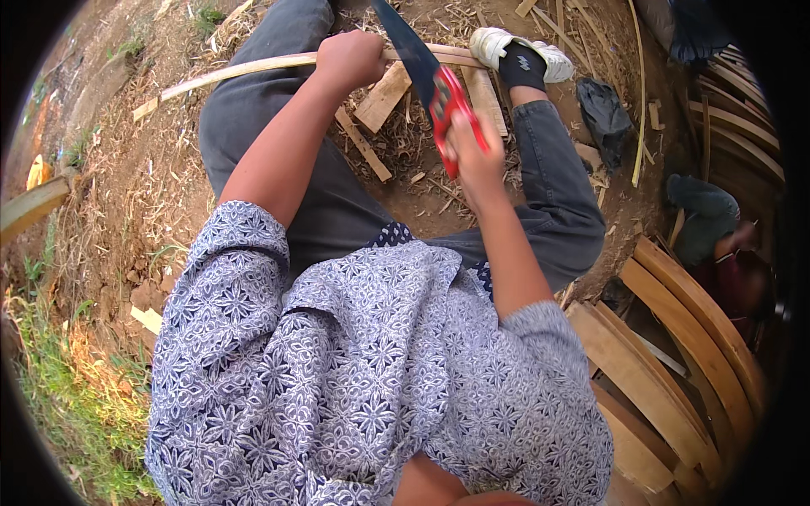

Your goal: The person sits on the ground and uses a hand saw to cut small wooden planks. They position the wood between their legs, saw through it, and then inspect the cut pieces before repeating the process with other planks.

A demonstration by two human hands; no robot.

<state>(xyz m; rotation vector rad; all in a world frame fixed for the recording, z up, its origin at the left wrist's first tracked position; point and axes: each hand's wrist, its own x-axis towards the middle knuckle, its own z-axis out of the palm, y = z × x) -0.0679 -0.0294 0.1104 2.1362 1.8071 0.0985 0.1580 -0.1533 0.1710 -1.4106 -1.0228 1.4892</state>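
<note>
Outside, on brown ground (pixel 156 101), a person sits in dark gray pants (pixel 261 126), with a long, thin strip of wood (pixel 245 69) lying over the left leg and reaching to the right foot. A smaller saw (pixel 443 80) crosses the strip, but I can't tell if its teeth touch. Smallest, the left hand (pixel 350 61) is wrapped tight around the strip, and the right hand (pixel 477 156) squeezes the saw's red handle.
</note>
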